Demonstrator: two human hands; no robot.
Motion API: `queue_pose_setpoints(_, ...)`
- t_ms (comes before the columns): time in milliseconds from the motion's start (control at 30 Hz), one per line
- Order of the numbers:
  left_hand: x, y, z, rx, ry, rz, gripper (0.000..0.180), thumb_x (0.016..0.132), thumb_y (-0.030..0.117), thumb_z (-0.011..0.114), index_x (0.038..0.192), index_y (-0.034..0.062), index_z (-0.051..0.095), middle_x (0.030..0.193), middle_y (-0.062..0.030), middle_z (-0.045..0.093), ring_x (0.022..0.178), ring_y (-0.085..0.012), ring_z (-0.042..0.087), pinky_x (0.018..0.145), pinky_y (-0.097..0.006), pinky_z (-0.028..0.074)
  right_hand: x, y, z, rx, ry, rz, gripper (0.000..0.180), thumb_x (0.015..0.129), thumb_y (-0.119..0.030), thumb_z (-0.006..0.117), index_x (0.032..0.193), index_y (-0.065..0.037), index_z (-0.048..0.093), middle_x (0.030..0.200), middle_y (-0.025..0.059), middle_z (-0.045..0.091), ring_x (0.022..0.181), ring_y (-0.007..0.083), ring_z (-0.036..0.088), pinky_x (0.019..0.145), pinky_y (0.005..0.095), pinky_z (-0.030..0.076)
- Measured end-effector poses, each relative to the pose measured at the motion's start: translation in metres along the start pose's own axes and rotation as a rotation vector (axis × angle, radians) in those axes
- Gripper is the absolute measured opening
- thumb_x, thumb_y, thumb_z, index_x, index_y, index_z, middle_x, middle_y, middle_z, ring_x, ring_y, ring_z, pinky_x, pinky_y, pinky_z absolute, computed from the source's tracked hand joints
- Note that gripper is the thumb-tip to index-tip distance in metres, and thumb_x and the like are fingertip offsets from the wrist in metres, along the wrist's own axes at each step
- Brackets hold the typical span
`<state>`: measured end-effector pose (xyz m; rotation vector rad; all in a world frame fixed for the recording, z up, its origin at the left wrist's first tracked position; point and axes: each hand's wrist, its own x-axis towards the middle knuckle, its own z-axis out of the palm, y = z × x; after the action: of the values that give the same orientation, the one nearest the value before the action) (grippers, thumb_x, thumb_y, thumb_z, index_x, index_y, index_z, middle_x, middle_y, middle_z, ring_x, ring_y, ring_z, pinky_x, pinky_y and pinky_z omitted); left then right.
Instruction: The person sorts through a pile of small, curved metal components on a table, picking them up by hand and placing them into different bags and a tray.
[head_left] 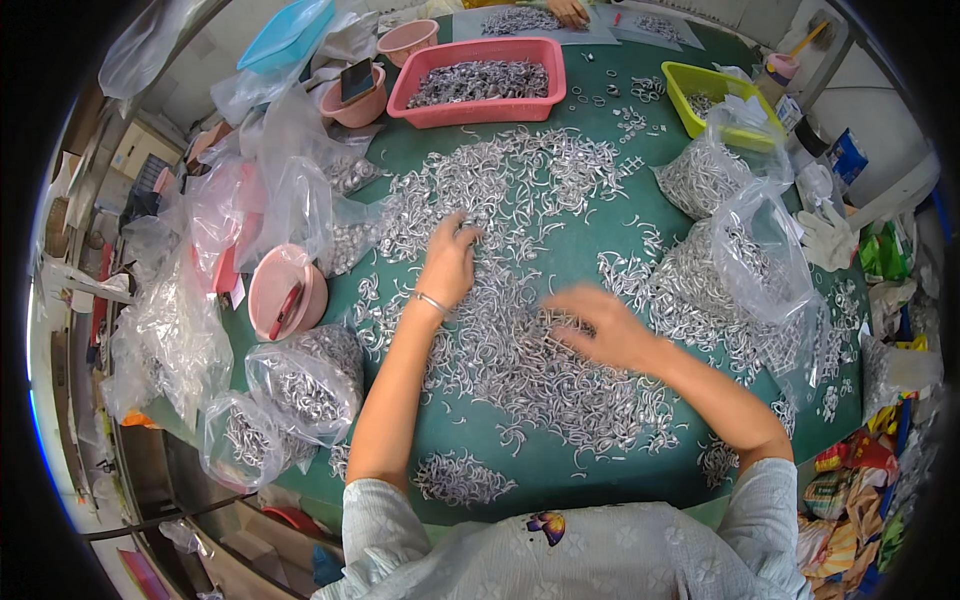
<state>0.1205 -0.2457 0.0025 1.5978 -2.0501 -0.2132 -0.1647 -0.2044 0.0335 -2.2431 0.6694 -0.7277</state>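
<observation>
- Hundreds of small curved metal pieces (520, 300) cover the green table (600, 480) across the centre of the frame.
- Your left hand (448, 262) rests palm-down on the pile at centre, fingers curled into the pieces, pinching a few.
- Your right hand (600, 325) lies just right of centre on the pile, blurred, fingers spread; you cannot tell what it holds.
- Pink basket (480, 82) of pieces sits at upper centre; clear bags (740, 250) at right.

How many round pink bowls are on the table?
3, though bags may hide others: one pink bowl at the left by the plastic bags, one holding a phone, one at the far edge.
</observation>
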Motion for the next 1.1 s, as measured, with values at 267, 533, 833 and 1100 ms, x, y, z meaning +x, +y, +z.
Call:
queue_pose_setpoints(267,0.052,-0.003,0.028,0.178,0.024,-0.121,0.055,0.084,0.042,0.069,0.133,0.0214,0.056,0.149,-0.0131,0.037,0.132,-0.0438,0.036,0.105,-0.064,0.029,0.087,0.112,-0.023,-0.623,0.233,0.331,0.053,0.083,-0.055,0.064,0.121,-0.018,0.064,0.146,0.0161,0.041,0.134,0.0453,0.032,0.111,0.0542,0.026)
queue_pose_setpoints(533,0.007,0.025,0.014,0.127,-0.062,0.161,0.045,0.081,0.021,0.071,0.123,0.0095,0.058,0.141,-0.0104,0.047,0.123,-0.0461,0.043,0.105,-0.050,0.038,0.012,0.020,-0.013,-0.185,-0.248,-0.029,0.042,0.083,-0.035,0.072,0.115,-0.009,0.066,0.137,0.0128,0.053,0.130,0.0322,0.043,0.106,0.0462,0.037)
queue_pose_setpoints(833,-0.033,0.071,0.002,0.068,-0.190,0.263,0.046,0.086,0.019,0.066,0.129,0.0097,0.054,0.138,-0.0088,0.048,0.130,-0.0411,0.038,0.109,-0.051,0.033,0.096,0.089,-0.035,-0.260,0.478,0.277,0.009,0.082,-0.008,0.066,0.087,-0.004,0.072,0.086,0.0109,0.065,0.086,0.0285,0.059,0.079,0.0400,0.047)
queue_pose_setpoints(1100,-0.031,0.054,-0.014,-0.135,-0.080,0.178,0.042,0.083,0.007,0.068,0.123,0.0058,0.057,0.139,-0.0162,0.046,0.128,-0.0387,0.044,0.106,-0.045,0.038,0.138,0.099,-0.015,-0.771,0.098,0.380,0.010,0.075,-0.018,0.074,0.081,-0.011,0.072,0.102,0.0055,0.063,0.107,0.0266,0.051,0.091,0.0422,0.038)
